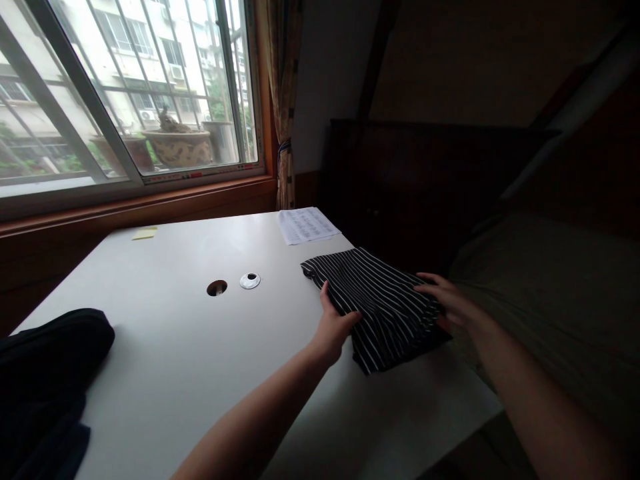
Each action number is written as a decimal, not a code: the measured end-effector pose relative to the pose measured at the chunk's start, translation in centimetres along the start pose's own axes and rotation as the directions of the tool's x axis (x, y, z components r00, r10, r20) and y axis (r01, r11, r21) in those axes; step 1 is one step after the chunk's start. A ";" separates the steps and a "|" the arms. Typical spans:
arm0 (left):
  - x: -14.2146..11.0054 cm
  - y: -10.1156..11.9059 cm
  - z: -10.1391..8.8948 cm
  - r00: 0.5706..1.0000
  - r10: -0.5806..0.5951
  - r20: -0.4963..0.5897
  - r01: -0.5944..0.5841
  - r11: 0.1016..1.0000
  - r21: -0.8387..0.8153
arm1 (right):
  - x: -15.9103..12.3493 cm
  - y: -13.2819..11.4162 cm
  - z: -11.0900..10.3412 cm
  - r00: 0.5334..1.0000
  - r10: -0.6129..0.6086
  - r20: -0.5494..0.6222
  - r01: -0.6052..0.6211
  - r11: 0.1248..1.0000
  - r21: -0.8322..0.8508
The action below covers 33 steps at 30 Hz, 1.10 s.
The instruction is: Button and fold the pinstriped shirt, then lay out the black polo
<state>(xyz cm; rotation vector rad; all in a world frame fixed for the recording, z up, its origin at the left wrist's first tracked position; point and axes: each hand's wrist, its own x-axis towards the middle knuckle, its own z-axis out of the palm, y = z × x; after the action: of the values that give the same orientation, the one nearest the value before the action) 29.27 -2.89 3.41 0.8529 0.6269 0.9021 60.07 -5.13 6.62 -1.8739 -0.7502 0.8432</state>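
Note:
A folded black garment (370, 287) with thin white stripes lies at the right side of the white table (200, 373), its near right corner reaching the table's edge. My left hand (334, 328) grips its near left edge, with the thumb over the cloth and some fingers hidden by the fabric. On the opposite side, my right hand (450, 301) holds the right edge, its fingers lying along the stripes. Darker cloth shows beneath the striped layer near the right hand. What kind of garment it is, I cannot tell.
Dark clothing (55, 360) lies at the table's left. Printed papers (307, 225) sit at the far right corner, and a yellow sticky note (145, 233) at the far left. Two round cable holes pierce the tabletop, one with a silver ring (250, 281). A barred window (150, 93) stands behind.

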 end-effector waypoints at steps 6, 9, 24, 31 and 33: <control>-2.4 -1.0 0.7 0.989 -0.131 0.062 0.129 0.991 0.035 | -0.7 0.5 -3.1 0.999 -0.011 -0.042 0.008 0.997 -0.079; -2.0 -1.6 -1.2 0.979 -0.196 0.060 0.183 0.966 0.181 | -1.1 2.4 -3.8 0.997 0.035 0.064 -0.028 0.994 -0.101; 12.1 4.4 -8.9 0.980 0.034 -0.195 0.062 0.884 0.464 | 3.4 1.1 -0.3 0.995 0.022 0.093 0.001 0.972 -0.234; 15.5 4.7 -8.2 0.968 0.190 -0.164 -0.053 0.793 0.607 | 4.1 2.1 -0.5 0.989 -0.132 0.068 0.142 0.973 -0.180; 16.3 4.7 -8.1 0.952 0.258 -0.164 -0.092 0.753 0.651 | 4.4 2.7 -0.5 0.985 -0.168 0.033 0.172 0.969 -0.180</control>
<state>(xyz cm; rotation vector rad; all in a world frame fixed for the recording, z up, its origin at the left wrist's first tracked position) 29.03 15.78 1.22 1.4496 1.1242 0.9864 63.43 -3.03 3.34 -1.9314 -1.0135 0.7021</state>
